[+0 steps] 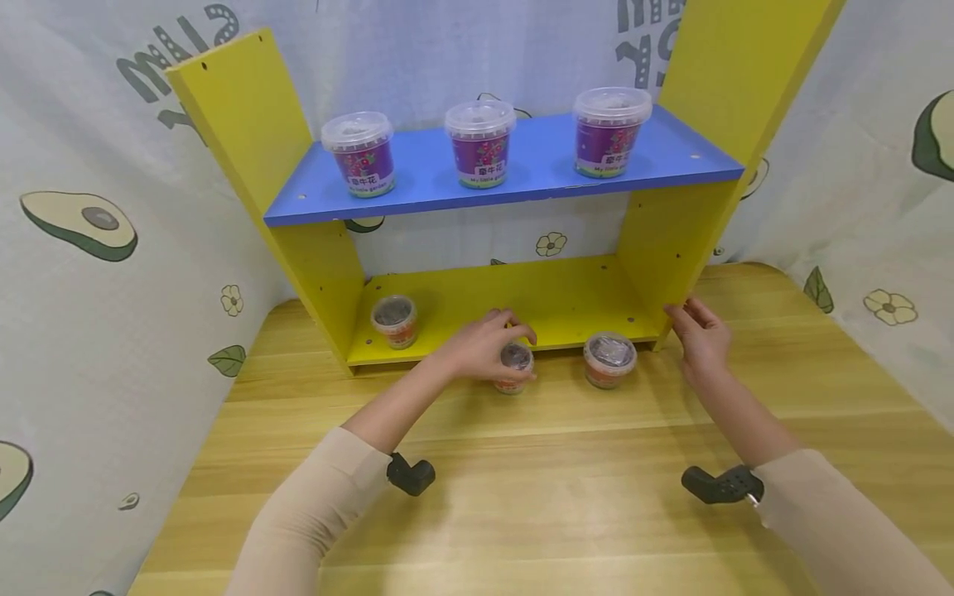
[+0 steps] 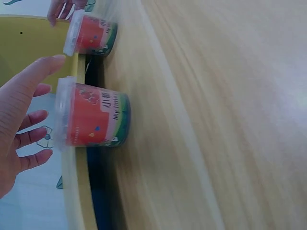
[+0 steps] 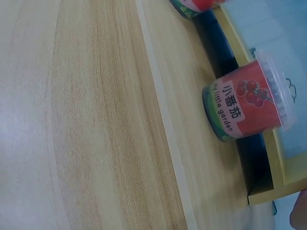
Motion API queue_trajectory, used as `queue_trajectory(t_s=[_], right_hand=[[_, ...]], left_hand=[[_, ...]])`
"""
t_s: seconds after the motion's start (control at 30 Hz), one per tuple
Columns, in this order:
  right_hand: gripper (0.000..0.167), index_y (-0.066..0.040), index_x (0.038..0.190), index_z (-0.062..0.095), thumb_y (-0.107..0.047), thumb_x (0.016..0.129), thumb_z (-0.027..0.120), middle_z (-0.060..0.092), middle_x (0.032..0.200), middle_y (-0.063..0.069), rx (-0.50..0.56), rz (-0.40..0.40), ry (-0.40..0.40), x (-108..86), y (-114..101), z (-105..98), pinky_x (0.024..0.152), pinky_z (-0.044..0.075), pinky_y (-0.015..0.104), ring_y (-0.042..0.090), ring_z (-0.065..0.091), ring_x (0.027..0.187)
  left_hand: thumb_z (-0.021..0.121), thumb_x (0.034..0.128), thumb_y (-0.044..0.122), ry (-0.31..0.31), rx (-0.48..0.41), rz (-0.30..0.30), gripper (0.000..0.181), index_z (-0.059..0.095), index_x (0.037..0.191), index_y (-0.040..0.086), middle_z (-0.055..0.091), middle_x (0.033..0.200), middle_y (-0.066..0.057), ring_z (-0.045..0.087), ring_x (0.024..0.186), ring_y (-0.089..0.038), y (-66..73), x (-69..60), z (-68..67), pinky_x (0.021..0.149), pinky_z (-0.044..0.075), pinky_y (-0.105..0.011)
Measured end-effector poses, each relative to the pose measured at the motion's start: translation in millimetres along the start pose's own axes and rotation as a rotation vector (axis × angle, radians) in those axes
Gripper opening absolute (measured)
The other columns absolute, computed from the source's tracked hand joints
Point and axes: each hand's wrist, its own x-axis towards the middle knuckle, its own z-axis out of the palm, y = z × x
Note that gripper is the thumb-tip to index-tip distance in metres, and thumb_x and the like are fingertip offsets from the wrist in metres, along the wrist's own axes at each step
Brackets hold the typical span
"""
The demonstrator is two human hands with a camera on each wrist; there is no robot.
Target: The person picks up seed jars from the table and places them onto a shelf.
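My left hand (image 1: 488, 348) reaches over a red-labelled plastic cup (image 1: 516, 358) with a clear lid, which stands upright on the table before the shelf. In the left wrist view, thumb and fingers are spread around the lid of this cup (image 2: 98, 115), with a gap visible beside it. At the shelf's right side panel (image 1: 681, 223), my right hand (image 1: 701, 335) holds the lower front edge between thumb and fingers. Only a fingertip (image 3: 300, 211) shows in the right wrist view. Between the hands stands another red-labelled cup (image 1: 609, 361), also seen as a tomato-pictured cup (image 3: 244, 103).
Three purple-labelled lidded cups, left (image 1: 361, 157), middle (image 1: 480, 145) and right (image 1: 609, 132), stand on the blue upper board (image 1: 425, 161). A third red-labelled cup (image 1: 395, 321) sits at the left of the yellow lower board (image 1: 492, 290). The wooden table (image 1: 537, 497) extends forward.
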Motion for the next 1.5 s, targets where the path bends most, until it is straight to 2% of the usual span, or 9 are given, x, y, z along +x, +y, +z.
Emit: queue_trajectory(t_s=[0.3,0.47,0.57,0.87,0.97,1.2,1.5], right_hand=[[0.056,-0.005,0.130,0.051,0.005,0.078,0.068,0.057,0.096,-0.004,0.009,-0.009,0.004,0.0,2,2,0.075,0.048,0.012,0.002,0.059,0.083],[0.037,-0.011,0.110,0.066,0.006,0.077,0.068,0.059,0.093,-0.003,0.035,-0.024,-0.008,1.5,3,1,0.074,0.049,0.013,0.003,0.061,0.081],[0.030,-0.012,0.100,0.069,0.007,0.077,0.068,0.059,0.093,-0.003,0.047,-0.031,-0.015,2.1,4,1,0.073,0.049,0.013,0.004,0.061,0.080],[0.041,-0.010,0.114,0.064,0.006,0.077,0.069,0.056,0.098,-0.002,0.028,-0.024,-0.007,3.0,4,1,0.074,0.048,0.012,0.003,0.060,0.084],[0.041,-0.010,0.114,0.065,0.005,0.077,0.069,0.055,0.099,-0.002,0.029,-0.024,-0.008,3.3,4,0,0.073,0.048,0.012,0.003,0.060,0.084],[0.030,-0.012,0.100,0.069,0.006,0.076,0.069,0.057,0.097,-0.002,0.046,-0.026,-0.005,3.0,4,-1,0.072,0.049,0.013,0.003,0.060,0.082],[0.033,-0.012,0.103,0.069,0.007,0.076,0.068,0.056,0.097,-0.002,0.051,-0.021,0.006,3.9,5,-2,0.072,0.049,0.013,0.004,0.059,0.083]], left_hand=[[0.070,0.0755,0.048,0.018,0.020,0.014,0.054,0.057,0.121,0.023,0.047,0.120,-0.004,0.043,0.105,-0.018,-2.9,-1.5,10.5,0.077,0.048,-0.032],[0.071,0.0750,0.047,0.016,0.000,-0.007,0.053,0.057,0.120,0.024,0.047,0.121,-0.004,0.044,0.106,-0.020,-3.1,-1.0,11.2,0.079,0.048,-0.034],[0.072,0.0744,0.045,0.019,-0.022,-0.017,0.052,0.057,0.119,0.024,0.047,0.121,-0.005,0.044,0.108,-0.022,-3.2,-0.3,11.8,0.080,0.048,-0.036],[0.074,0.0729,0.043,0.019,-0.073,-0.040,0.052,0.058,0.118,0.024,0.046,0.124,-0.005,0.044,0.108,-0.023,-4.8,0.7,14.0,0.078,0.049,-0.036],[0.075,0.0725,0.043,0.016,-0.077,-0.047,0.052,0.058,0.118,0.024,0.046,0.124,-0.005,0.044,0.109,-0.023,-4.9,2.0,14.4,0.079,0.048,-0.036],[0.074,0.0726,0.044,0.006,-0.069,-0.060,0.051,0.058,0.117,0.025,0.046,0.123,-0.005,0.045,0.108,-0.023,-4.9,4.0,16.8,0.080,0.048,-0.035],[0.074,0.0725,0.043,0.003,-0.084,-0.069,0.052,0.057,0.118,0.025,0.046,0.124,-0.005,0.046,0.108,-0.024,-4.8,4.5,18.9,0.079,0.048,-0.036]])
